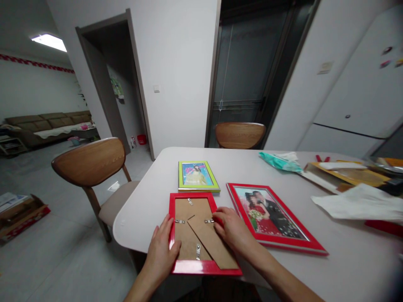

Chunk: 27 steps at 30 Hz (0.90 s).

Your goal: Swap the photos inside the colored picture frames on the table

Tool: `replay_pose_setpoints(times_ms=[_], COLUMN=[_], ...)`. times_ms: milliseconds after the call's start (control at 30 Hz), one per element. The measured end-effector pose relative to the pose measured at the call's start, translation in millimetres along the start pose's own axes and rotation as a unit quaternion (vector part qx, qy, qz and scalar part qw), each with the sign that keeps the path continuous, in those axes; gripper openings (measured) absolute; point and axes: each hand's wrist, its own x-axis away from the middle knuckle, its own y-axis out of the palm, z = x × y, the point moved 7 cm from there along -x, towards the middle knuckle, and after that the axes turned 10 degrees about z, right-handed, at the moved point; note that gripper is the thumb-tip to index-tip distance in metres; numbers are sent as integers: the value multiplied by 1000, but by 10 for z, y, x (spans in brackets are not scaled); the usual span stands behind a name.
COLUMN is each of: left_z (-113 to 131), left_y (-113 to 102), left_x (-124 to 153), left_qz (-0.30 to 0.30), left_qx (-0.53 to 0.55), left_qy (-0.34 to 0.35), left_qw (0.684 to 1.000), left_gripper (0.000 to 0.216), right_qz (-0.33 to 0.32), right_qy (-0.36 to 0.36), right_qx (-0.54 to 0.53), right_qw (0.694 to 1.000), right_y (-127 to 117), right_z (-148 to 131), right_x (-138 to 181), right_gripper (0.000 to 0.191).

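In the head view, a small red frame (201, 267) lies face down at the near edge of the white table (147, 197), its brown backing board (184, 241) up and the cardboard stand (210, 247) slanting toward 5 o'clock; the left hand (162, 247) lies flat on the frame's 9 o'clock side, fingers straight and close together, pressing down and gripping nothing; the right hand (231, 228) sits at the 3 o'clock side, fingers curled, its fingertips at a small metal clip (208, 221) on the backing; whether they pinch the clip I cannot tell; at 12 o'clock from this frame, just beyond it, lies a green frame (197, 176) face up; at 2 to 3 o'clock lies a larger red frame (273, 218), face up and close to the right hand; farther toward 2 o'clock are a teal packet (278, 162) and white paper (362, 203); a wooden chair (91, 161) stands at 10 o'clock.
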Motion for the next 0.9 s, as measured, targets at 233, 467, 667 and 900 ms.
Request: replay_pose_setpoints(times_ms=[233, 467, 667, 900], left_z=[20, -39, -67, -49], left_y=[-12, 1, 17, 19], left_x=[20, 19, 18, 50], left_qz=[-1, 28, 32, 35], left_qx=[-1, 21, 22, 20], left_qy=[12, 5, 5, -2], left_qw=[1000, 999, 999, 999], left_gripper=[49, 47, 48, 48], right_qz=[22, 48, -27, 0], right_qy=[19, -33, -87, -73], right_qx=[15, 24, 3, 20], right_qw=[999, 998, 996, 997], right_y=[129, 101, 448, 542], right_z=[19, -216, -768, -734], right_x=[-107, -125, -271, -379], right_gripper=[23, 23, 21, 23])
